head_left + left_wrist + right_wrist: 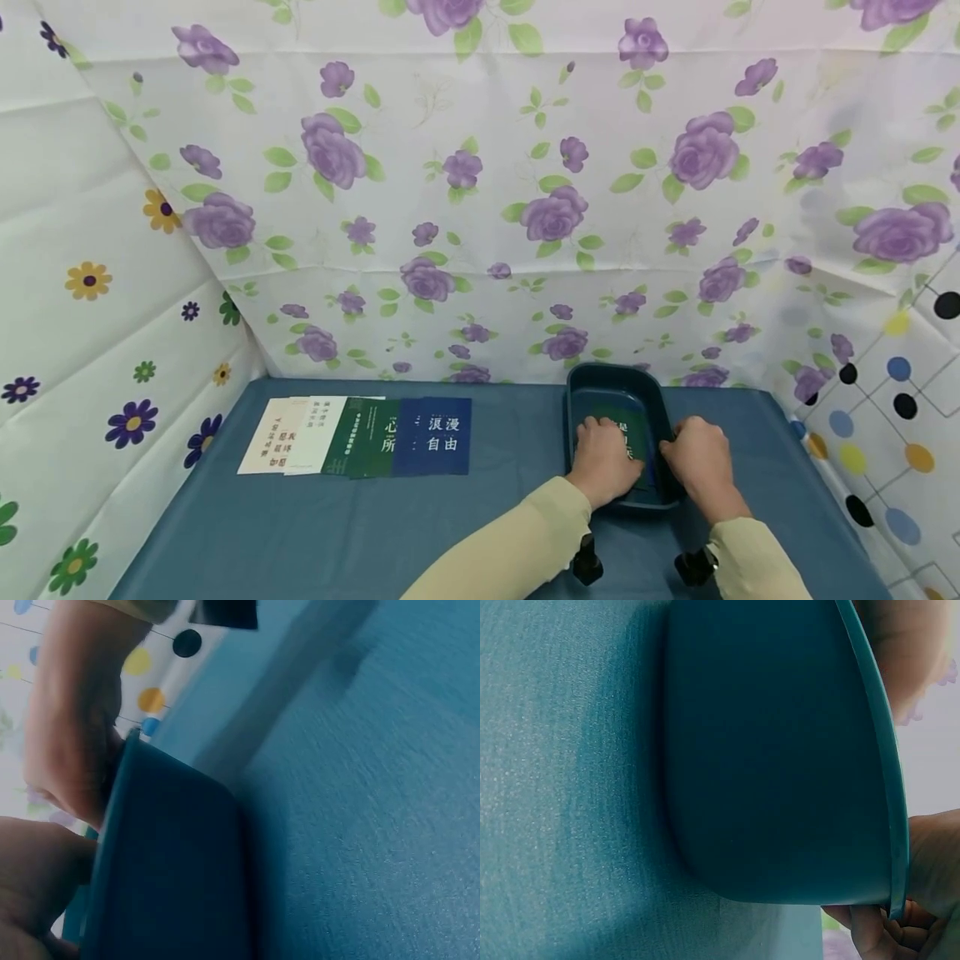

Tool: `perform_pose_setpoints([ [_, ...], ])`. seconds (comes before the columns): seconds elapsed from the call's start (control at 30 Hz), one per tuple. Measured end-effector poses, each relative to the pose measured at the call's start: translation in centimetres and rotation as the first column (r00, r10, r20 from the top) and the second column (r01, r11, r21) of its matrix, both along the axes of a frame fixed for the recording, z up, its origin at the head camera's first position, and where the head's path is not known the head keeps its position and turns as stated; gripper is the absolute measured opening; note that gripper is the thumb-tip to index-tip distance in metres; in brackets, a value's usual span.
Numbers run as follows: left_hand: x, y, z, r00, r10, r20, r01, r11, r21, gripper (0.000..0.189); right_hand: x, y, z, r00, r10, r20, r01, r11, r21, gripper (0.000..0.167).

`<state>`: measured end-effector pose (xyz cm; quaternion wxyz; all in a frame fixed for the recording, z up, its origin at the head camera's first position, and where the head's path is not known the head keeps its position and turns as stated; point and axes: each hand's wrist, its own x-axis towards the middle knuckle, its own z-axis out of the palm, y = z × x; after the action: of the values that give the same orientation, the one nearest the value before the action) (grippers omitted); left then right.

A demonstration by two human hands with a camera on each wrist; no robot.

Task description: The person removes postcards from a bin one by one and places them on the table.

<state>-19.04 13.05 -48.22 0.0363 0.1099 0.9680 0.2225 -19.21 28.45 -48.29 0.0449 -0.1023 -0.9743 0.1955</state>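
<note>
A dark teal plastic bin (660,408) stands on the table at the right in the head view. Down inside it lies a green card (624,427) with white characters. My left hand (606,462) reaches over the near left side into the bin and grips this card across its width, covering its lower left part; the fingertips are hidden. At the bin's right rim, my right hand (699,462) holds on with curled fingers. In the right wrist view, its fingers (870,930) bend round the rim past the bin's outer wall (780,765).
To the left, an overlapping row of cards lies on the blue tablecloth (337,533): beige (262,429), white (318,442), green (360,442) and dark blue (442,433). Flowered cloth (480,208) hangs behind the table. Dark camera mounts (587,562) sit below both wrists.
</note>
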Motion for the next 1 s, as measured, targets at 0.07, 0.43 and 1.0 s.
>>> perform_pose_setpoints([
  [0.07,-0.1,0.3,-0.3,0.999,0.037,0.014,-0.037,0.999,-0.010,0.071,0.1,0.0,0.0,1.000,-0.004,-0.005,0.004,1.000,0.002,0.046],
  [0.43,-0.7,1.8,-1.3,0.990,0.133,0.039,-0.121,0.967,-0.222,0.093,0.0,0.1,-0.3,0.999,0.004,-0.034,-0.005,1.000,-0.006,0.048],
  [1.0,-1.2,2.9,-1.8,0.961,0.241,0.136,-0.193,0.936,-0.295,0.107,-0.2,0.2,0.0,1.000,-0.008,-0.011,0.008,1.000,-0.004,0.046],
])
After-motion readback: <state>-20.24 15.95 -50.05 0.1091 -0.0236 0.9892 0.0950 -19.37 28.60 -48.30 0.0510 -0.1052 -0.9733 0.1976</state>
